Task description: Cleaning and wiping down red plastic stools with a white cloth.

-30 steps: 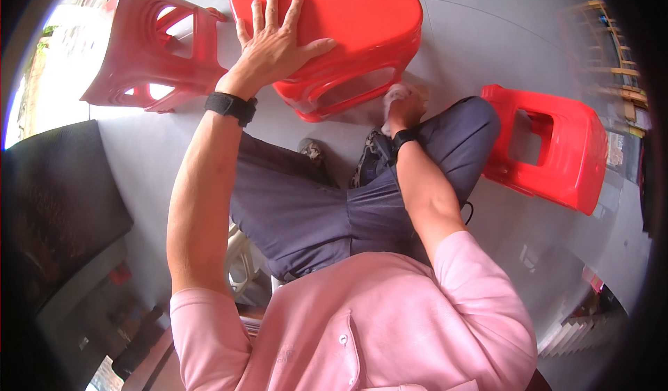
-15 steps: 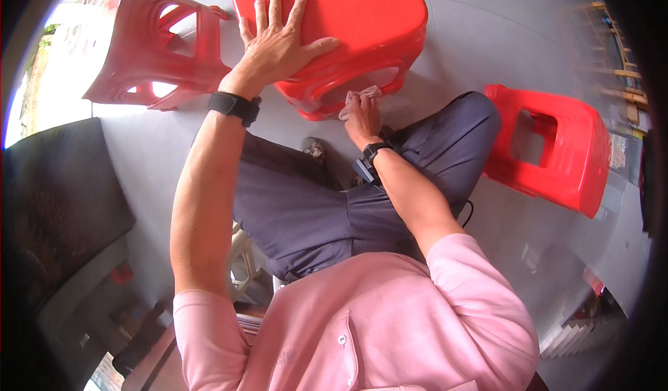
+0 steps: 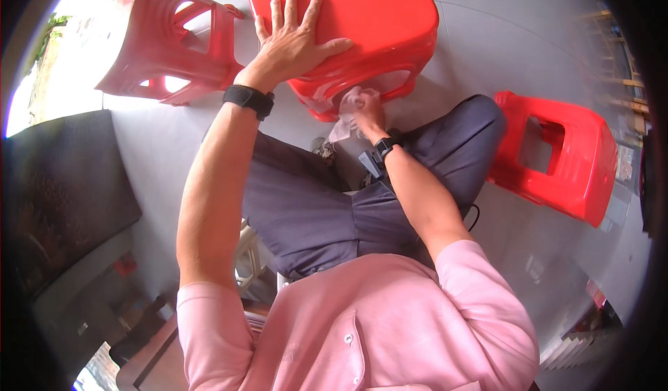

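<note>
I'm likely wiping the square red plastic stool (image 3: 379, 18), left hand (image 3: 291, 48) splayed atop, right hand (image 3: 370, 114) clutching limp pale cloth (image 3: 345, 118) alongside; next, brace firmly.

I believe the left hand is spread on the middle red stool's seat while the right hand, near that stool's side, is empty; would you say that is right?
Not quite: in the head view, the right hand holds a pale, crumpled cloth; the left hand is indeed spread on the middle red stool's seat.

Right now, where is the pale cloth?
In the head view, the cloth is in the right hand, by the middle red stool's near side.
</note>
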Demonstrator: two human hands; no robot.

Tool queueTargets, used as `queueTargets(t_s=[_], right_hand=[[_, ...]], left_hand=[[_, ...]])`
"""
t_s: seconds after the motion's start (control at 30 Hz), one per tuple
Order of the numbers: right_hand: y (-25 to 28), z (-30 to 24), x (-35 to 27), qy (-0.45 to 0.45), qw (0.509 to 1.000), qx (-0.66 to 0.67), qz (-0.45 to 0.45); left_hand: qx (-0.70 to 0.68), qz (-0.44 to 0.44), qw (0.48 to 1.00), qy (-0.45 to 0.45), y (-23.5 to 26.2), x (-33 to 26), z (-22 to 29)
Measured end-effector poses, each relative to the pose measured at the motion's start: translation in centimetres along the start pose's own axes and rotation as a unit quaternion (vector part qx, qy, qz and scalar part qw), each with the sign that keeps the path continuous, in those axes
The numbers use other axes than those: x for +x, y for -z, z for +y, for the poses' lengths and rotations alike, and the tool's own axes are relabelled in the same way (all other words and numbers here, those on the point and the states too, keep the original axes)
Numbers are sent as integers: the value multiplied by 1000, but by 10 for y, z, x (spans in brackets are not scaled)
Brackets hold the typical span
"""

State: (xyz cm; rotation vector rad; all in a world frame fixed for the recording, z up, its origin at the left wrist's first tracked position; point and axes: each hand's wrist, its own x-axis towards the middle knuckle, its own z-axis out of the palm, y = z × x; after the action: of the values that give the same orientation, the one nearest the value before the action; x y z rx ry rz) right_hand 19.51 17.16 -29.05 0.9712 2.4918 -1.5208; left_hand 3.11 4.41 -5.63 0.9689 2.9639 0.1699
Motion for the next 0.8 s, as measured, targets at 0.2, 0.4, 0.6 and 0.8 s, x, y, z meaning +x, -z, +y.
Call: queueTargets(t_s=[0.2,0.4,0.6,0.8], right_hand=[[-27,17,-17,-138,898,391,-144],[-46,-8,-17,-227,816,520,-109],[-26,-40,-19,-187,675,659,-273],[38,-114,-64,-151,692,667,-229]], left_hand=[[-44,33,998,-24,-4,5,9],[-74,59,995,-21,-4,3,7],[-59,9,998,3,-1,11,20],[-45,-2,999,15,-5,4,7]])
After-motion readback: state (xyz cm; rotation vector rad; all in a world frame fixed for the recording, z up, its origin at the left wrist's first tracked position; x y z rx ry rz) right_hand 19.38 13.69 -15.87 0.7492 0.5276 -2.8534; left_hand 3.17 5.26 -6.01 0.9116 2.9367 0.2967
